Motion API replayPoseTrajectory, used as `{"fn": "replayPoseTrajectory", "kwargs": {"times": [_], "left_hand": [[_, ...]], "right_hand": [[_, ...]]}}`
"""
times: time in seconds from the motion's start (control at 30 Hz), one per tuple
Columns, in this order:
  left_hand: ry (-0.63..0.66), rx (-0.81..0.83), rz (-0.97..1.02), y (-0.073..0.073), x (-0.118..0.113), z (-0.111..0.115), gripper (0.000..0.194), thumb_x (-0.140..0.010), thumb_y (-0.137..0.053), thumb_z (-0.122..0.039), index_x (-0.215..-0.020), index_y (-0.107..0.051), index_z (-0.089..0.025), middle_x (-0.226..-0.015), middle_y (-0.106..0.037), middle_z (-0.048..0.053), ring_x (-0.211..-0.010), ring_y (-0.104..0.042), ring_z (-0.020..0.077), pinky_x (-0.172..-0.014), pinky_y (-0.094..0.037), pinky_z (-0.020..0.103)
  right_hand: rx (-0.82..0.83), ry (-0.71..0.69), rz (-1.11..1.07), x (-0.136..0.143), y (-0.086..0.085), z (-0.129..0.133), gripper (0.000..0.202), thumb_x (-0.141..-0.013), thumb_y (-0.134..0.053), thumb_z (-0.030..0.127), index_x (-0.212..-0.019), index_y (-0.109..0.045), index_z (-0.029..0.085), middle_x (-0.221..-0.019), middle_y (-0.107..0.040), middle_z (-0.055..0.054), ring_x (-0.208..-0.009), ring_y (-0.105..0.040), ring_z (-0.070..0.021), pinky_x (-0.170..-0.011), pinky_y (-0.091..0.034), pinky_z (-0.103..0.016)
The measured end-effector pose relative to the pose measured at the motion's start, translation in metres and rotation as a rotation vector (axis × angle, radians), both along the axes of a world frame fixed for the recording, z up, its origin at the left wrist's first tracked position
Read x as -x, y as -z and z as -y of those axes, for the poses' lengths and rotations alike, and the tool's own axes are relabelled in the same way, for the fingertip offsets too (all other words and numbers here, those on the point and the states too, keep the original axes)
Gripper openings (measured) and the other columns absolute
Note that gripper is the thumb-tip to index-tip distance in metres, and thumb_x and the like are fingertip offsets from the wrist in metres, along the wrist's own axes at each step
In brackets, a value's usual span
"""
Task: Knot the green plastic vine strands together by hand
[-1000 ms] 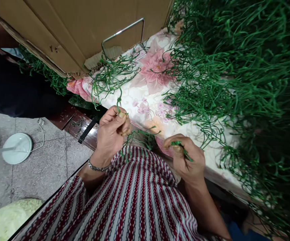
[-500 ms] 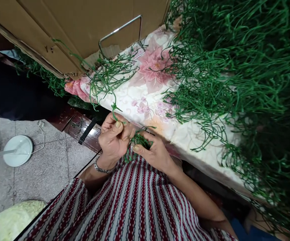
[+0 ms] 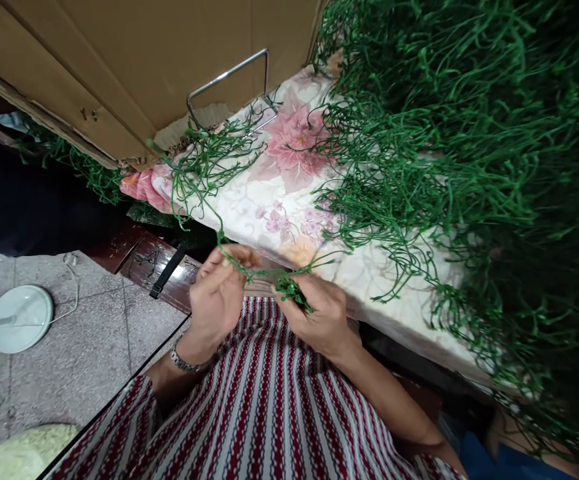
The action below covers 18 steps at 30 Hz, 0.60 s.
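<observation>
Near the cloth's front edge, my left hand is closed on a thin green stem, which runs across toward my right hand. A small bunch of green pieces is gripped in my right hand, between thumb and curled fingers. The two hands are a short way apart above my lap. Just beyond my left hand, a loose cluster of green stems lies on the floral cloth, with one strand trailing down to the fingers.
A large pile of green stems covers the right side. At the back stands a cardboard box, with a bent metal wire frame before it. A white round base rests on the tiled floor. Part of another person shows at left.
The hands have moved apart, and a green stem now spans between them. The bunch in my right hand shows more clearly. The whole view has shifted slightly.
</observation>
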<state>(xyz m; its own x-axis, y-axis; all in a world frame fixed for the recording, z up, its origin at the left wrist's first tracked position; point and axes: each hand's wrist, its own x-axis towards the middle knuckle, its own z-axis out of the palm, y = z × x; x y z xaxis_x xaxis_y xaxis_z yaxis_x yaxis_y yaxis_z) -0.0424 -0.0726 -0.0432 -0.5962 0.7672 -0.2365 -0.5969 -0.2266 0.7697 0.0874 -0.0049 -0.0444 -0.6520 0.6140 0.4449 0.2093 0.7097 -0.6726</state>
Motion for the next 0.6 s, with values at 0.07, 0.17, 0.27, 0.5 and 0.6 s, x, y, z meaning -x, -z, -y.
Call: {"fn": "replayPoseTrajectory", "kwargs": {"times": [0.07, 0.17, 0.27, 0.5, 0.6], "left_hand": [[0.142, 0.169, -0.106, 0.006, -0.002, 0.009, 0.015, -0.074, -0.06, -0.028, -0.067, -0.059, -0.015, -0.071, -0.058, 0.001, -0.068, -0.053, 0.0124, -0.064, -0.041, 0.025], [0.586, 0.285, -0.385, -0.001, -0.003, 0.024, 0.028, -0.079, -0.057, -0.027, -0.055, -0.054, -0.013, -0.055, -0.048, -0.001, -0.054, -0.042, 0.0089, -0.054, -0.033, 0.023], [0.669, 0.168, -0.586, -0.021, 0.001, 0.035, 0.018, -0.08, -0.057, -0.028, -0.072, -0.064, -0.013, -0.066, -0.055, 0.003, -0.063, -0.048, 0.0119, -0.058, -0.037, 0.025], [0.369, -0.219, -0.554, -0.034, 0.0, 0.033, 0.039, -0.082, -0.051, -0.034, -0.119, -0.054, -0.023, -0.121, -0.053, 0.009, -0.112, -0.05, 0.0254, -0.096, -0.043, 0.043], [0.222, -0.058, -0.899, -0.032, -0.002, 0.025, 0.038, -0.084, -0.048, -0.022, -0.121, -0.052, -0.022, -0.13, -0.047, 0.008, -0.123, -0.041, 0.0253, -0.106, -0.032, 0.045]], "right_hand": [[-0.134, 0.002, 0.126, -0.005, -0.002, -0.008, 0.006, -0.077, -0.053, 0.014, -0.076, -0.059, 0.014, -0.061, -0.057, -0.001, -0.058, -0.052, -0.0124, -0.057, -0.042, -0.025], [-0.241, -0.034, 0.319, -0.01, -0.007, -0.016, 0.007, -0.079, -0.052, 0.018, -0.077, -0.059, 0.015, -0.066, -0.055, -0.003, -0.062, -0.049, -0.0143, -0.057, -0.039, -0.026], [-0.281, -0.096, 0.45, -0.011, -0.013, -0.018, 0.004, -0.077, -0.054, 0.017, -0.076, -0.057, 0.015, -0.074, -0.053, -0.005, -0.067, -0.047, -0.0159, -0.058, -0.037, -0.027], [-0.25, -0.176, 0.614, -0.008, -0.019, -0.017, 0.017, -0.072, -0.053, 0.011, -0.089, -0.054, 0.014, -0.086, -0.053, -0.008, -0.082, -0.047, -0.0215, -0.067, -0.04, -0.031], [-0.19, -0.245, 0.646, -0.006, -0.018, -0.015, 0.025, -0.072, -0.048, 0.006, -0.095, -0.051, 0.015, -0.085, -0.056, -0.007, -0.08, -0.05, -0.0206, -0.068, -0.041, -0.031]]}}
